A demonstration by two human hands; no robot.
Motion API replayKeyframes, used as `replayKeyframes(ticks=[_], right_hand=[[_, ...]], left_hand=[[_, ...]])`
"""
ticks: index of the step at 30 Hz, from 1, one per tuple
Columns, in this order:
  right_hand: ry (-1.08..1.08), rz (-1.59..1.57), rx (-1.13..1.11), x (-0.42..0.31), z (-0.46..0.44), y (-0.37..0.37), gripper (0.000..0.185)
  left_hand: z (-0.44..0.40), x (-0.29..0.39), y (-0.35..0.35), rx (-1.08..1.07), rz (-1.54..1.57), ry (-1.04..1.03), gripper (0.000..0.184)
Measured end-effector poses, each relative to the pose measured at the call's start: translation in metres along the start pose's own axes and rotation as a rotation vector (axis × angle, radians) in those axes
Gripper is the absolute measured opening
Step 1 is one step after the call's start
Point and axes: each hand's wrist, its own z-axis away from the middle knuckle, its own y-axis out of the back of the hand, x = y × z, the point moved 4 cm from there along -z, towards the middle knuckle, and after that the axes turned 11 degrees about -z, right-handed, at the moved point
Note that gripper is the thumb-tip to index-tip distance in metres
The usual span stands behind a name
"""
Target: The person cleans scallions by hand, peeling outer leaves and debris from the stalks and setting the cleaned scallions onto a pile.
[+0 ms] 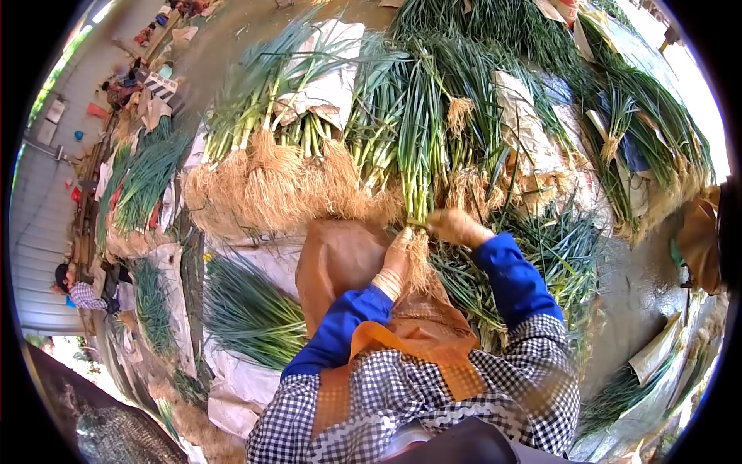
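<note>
A bunch of green onions [416, 147] lies with its leaves pointing away from me and its tan roots [420, 263] hanging over the brown apron [340, 259]. My left hand [396, 259] is closed around the bunch just above the roots, on its left side. On the right side, my right hand [457, 227] has its fingers bent in against the stems; what they pinch, if anything, is too small to make out. Both hands look gloved. More rooted onions [270, 174] lie in a row just beyond, on the left.
Trimmed-looking green onions [251, 309] lie on pale sacking at the left. Loose green leaves [553, 263] are heaped at the right. Large piles of onions [495, 31] stand farther back. A person [86, 294] sits at the far left; a brown-clad figure [702, 240] shows at the right edge.
</note>
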Motion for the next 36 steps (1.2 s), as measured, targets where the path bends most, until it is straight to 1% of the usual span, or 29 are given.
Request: replayKeyframes(ticks=[1, 3, 4, 6, 7, 8, 9, 10, 11, 13, 15, 16, 17, 18, 19, 20, 21, 22, 24, 25, 26, 27, 28, 30, 31, 32, 33, 35, 36], right_hand=[[0.095, 0.101, -0.136, -0.011, 0.022, -0.019, 0.033], [-0.387, 0.122, -0.609, 0.007, 0.065, -0.063, 0.037], [-0.227, 0.296, -0.759, 0.038, 0.091, -0.097, 0.037], [-0.175, 0.459, -0.719, 0.071, 0.108, -0.103, 0.036], [-0.28, 0.45, -0.536, 0.071, 0.102, -0.074, 0.036], [-0.252, 0.26, -0.123, 0.06, 0.082, -0.051, 0.04], [-0.125, 0.046, 0.266, 0.047, 0.067, -0.027, 0.046], [-0.146, -0.003, 0.41, 0.006, 0.057, -0.002, 0.048], [-0.107, 0.011, 0.524, -0.007, 0.039, 0.003, 0.05], [-0.143, 0.381, 0.255, -0.02, 0.009, -0.007, 0.037], [-0.027, 0.565, 0.061, -0.028, 0.002, -0.021, 0.04], [0.046, 0.569, 0.065, -0.033, 0.009, -0.026, 0.043], [0.119, 0.49, -0.041, -0.034, 0.028, -0.034, 0.045], [0.305, 0.082, 0.063, -0.035, 0.062, -0.037, 0.047], [0.125, -0.086, -0.115, -0.031, 0.083, -0.045, 0.047], [0.172, 0.023, -0.241, -0.011, 0.098, -0.053, 0.046], [-0.144, 0.216, -0.407, -0.003, 0.107, -0.047, 0.042], [-0.26, 0.469, -0.468, 0.005, 0.113, -0.031, 0.039], [-0.275, 0.694, -0.398, 0.045, 0.074, -0.014, 0.035], [-0.283, 0.477, -0.135, 0.042, 0.049, -0.005, 0.035], [-0.229, 0.24, 0.117, 0.038, 0.027, 0.005, 0.035], [-0.274, -0.197, 0.51, 0.003, 0.016, 0.027, 0.032], [-0.241, 0.012, 0.467, 0.024, -0.024, 0.017, 0.031], [0.028, 0.384, 0.524, 0.035, -0.066, 0.001, 0.032], [0.268, 0.543, 0.616, 0.025, -0.067, -0.004, 0.035], [0.198, 0.444, 0.691, 0.028, -0.069, -0.01, 0.031], [-0.002, -0.17, 0.855, 0.032, -0.068, -0.013, 0.02], [-0.041, -0.369, 0.985, 0.019, -0.044, -0.021, 0.02], [0.133, -0.282, 1.072, 0.01, -0.029, -0.021, 0.025]], left_hand=[[0.014, 0.003, -0.016, 0.025, -0.05, 0.048, 0.026], [0.009, 0.003, -0.008, -0.011, -0.059, 0.081, 0.026], [0.008, 0.002, 0.001, -0.007, -0.06, 0.087, 0.026], [0.0, -0.001, 0.006, -0.001, -0.046, 0.023, 0.029], [-0.001, -0.002, -0.003, -0.004, -0.044, 0.027, 0.029], [0.003, -0.002, -0.009, 0.068, -0.28, -0.077, 0.027], [0.013, 0.001, -0.021, 0.14, -0.517, -0.181, 0.026], [0.025, 0.006, -0.044, 0.169, -0.525, -0.161, 0.031], [0.024, 0.005, -0.039, 0.146, -0.552, -0.117, 0.045], [0.019, 0.001, -0.028, 0.088, -0.618, -0.168, 0.055], [0.018, 0.004, -0.019, 0.169, -0.597, -0.216, 0.054], [0.018, 0.006, -0.018, 0.21, -0.539, -0.212, 0.052], [0.019, 0.004, -0.018, 0.252, -0.475, -0.205, 0.05], [0.005, 0.0, -0.013, -0.081, -0.093, -0.18, 0.047], [0.005, 0.0, -0.012, -0.079, -0.087, -0.18, 0.047], [0.007, 0.003, -0.008, 0.038, -0.267, -0.196, 0.046], [0.01, 0.006, -0.007, 0.154, -0.448, -0.208, 0.045], [0.012, 0.005, -0.013, 0.147, -0.449, -0.201, 0.045], [0.016, 0.003, -0.023, 0.175, -0.48, -0.197, 0.047], [0.007, -0.003, -0.009, 0.171, -0.477, -0.198, 0.047], [-0.005, -0.008, 0.014, 0.099, -0.637, -0.339, 0.047], [0.003, -0.005, -0.001, 0.127, -0.581, -0.301, 0.05], [0.012, -0.001, -0.017, 0.155, -0.523, -0.266, 0.052], [0.014, -0.001, -0.016, 0.162, -0.595, -0.299, 0.052], [0.011, 0.001, -0.013, 0.172, -0.617, -0.32, 0.05], [0.011, 0.003, -0.007, 0.177, -0.614, -0.323, 0.05], [0.013, 0.007, -0.003, 0.192, -0.729, -0.304, 0.043], [0.009, 0.004, 0.002, 0.207, -0.835, -0.272, 0.037], [0.005, -0.002, 0.006, 0.138, -0.628, -0.227, 0.032]])
